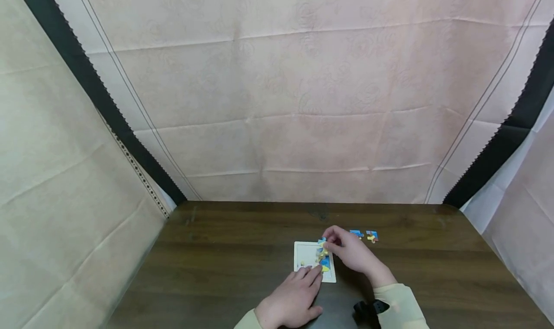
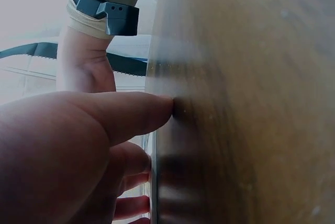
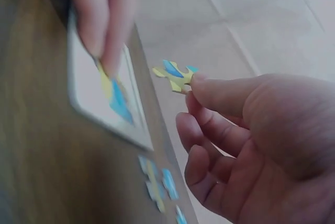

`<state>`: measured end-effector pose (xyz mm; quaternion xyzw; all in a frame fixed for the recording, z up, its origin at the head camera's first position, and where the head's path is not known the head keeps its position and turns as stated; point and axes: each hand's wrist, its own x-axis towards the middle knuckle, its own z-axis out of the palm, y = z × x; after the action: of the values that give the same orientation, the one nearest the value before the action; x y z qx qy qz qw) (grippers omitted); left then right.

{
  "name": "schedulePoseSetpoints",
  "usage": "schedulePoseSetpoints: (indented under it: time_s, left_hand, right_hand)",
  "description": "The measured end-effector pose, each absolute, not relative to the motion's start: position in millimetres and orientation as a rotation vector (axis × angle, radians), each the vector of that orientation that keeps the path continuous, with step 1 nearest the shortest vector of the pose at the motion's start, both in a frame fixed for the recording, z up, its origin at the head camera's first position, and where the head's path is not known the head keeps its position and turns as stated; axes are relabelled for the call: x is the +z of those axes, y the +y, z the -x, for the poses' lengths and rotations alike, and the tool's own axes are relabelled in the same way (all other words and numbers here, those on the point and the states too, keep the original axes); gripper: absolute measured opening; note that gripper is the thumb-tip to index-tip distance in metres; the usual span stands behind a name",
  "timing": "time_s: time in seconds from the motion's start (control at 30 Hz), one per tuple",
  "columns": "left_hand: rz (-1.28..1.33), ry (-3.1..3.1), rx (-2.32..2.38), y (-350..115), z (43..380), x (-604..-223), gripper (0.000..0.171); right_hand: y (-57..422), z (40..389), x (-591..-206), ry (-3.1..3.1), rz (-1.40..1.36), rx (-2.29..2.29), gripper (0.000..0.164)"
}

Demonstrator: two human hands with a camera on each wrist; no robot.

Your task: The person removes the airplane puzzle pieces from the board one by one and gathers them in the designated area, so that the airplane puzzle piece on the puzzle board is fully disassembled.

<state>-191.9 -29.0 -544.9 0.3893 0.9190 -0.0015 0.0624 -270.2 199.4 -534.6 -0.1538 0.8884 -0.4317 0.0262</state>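
Observation:
My right hand (image 1: 352,252) pinches a yellow and blue jigsaw puzzle piece (image 3: 175,75) between thumb and fingertips, raised above a white puzzle tray (image 1: 303,248). My left hand (image 1: 294,295) lies at the tray's near edge with its fingers extended. In the right wrist view, the left fingertips (image 3: 97,41) touch a yellow and blue piece (image 3: 121,106) lying in the tray. The left thumb (image 2: 152,110) rests against the table in the left wrist view. Part of the tray is hidden beneath the hands.
Loose puzzle pieces lie on the brown wooden table (image 1: 216,252) beyond the right hand, among them a blue one (image 1: 356,233) and a blue and yellow one (image 1: 372,236). Pale cloth (image 1: 303,103) hangs behind the table and at both sides.

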Motion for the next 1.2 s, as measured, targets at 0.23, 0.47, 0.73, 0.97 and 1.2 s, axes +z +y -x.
schedulePoseSetpoints:
  time_s: [0.23,0.47,0.73,0.97,1.2]
  left_hand:
    - [-1.21,2.835,-0.051,-29.2,187.2,-543.0,0.071]
    - [-1.214,2.849,-0.077,-30.0,185.0,-541.2,0.071]
    - [-1.193,2.834,-0.07,-30.7,185.9,-540.3,0.071]
    - [-1.196,2.814,-0.054,-30.3,187.1,-542.0,0.071]
    - [-1.194,2.81,-0.047,-29.7,188.3,-540.9,0.071]
  right_hand:
    - [229.8,270.6,-530.5,2.784,0.377,-1.305,0.015]
    - [256.7,269.8,-528.5,2.787,0.313,-1.27,0.018]
    - [277.3,268.2,-531.4,2.76,0.219,-1.265,0.023]
    - [287.3,269.4,-540.7,2.737,0.128,-1.229,0.018]
    - [288.5,270.8,-544.4,2.747,0.08,-1.241,0.017]
